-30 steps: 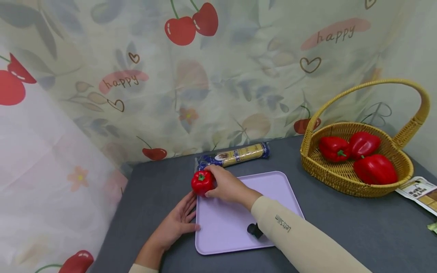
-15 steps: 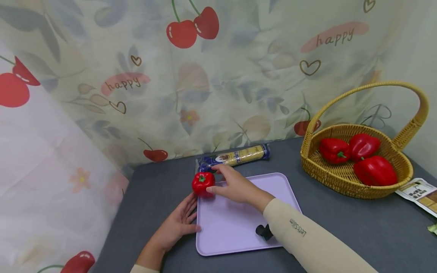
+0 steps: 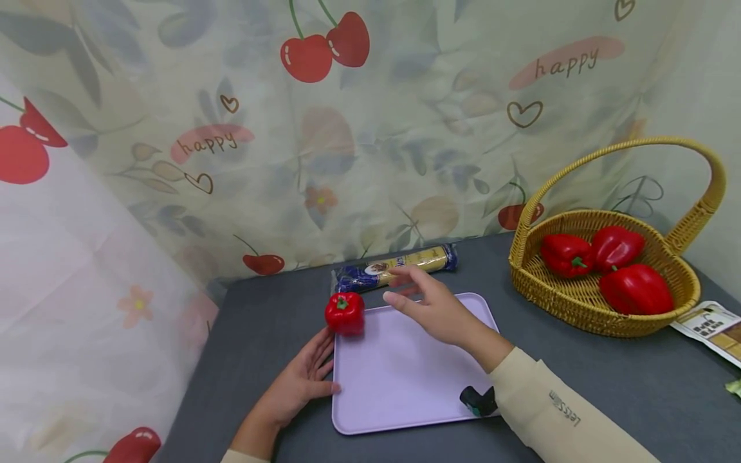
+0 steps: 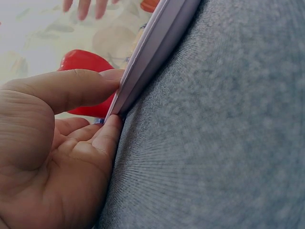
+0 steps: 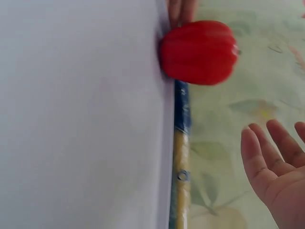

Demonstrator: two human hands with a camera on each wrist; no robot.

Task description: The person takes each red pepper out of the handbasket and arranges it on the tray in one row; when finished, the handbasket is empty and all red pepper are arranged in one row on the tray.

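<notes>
A red bell pepper (image 3: pixel 345 314) stands upright at the far left corner of a lilac tray (image 3: pixel 405 386), its green stem facing up. My left hand (image 3: pixel 298 379) lies along the tray's left side, its thumb touching the rim and its fairly straight fingers against the outer edge. In the left wrist view, the thumb (image 4: pixel 71 88) meets the rim (image 4: pixel 143 62), with the pepper (image 4: pixel 88 62) partly hidden behind it. My right hand (image 3: pixel 434 305) hovers over the tray's far part, apart from the pepper and holding nothing. The right wrist view shows its fingers (image 5: pixel 255 152) spread beside the pepper (image 5: pixel 200 52).
Behind the tray lies a blue and yellow plastic-wrapped package (image 3: pixel 399 267), in front of a patterned cloth backdrop (image 3: pixel 370 161). At the right, a wicker basket (image 3: pixel 590 321) holds 3 red bell peppers (image 3: pixel 637 288). Another packet (image 3: pixel 712 328) lies beside the basket.
My right hand has let go of the bell pepper and moved right, away from it. The pepper stays on the tray's corner. My left hand has kept its place.
</notes>
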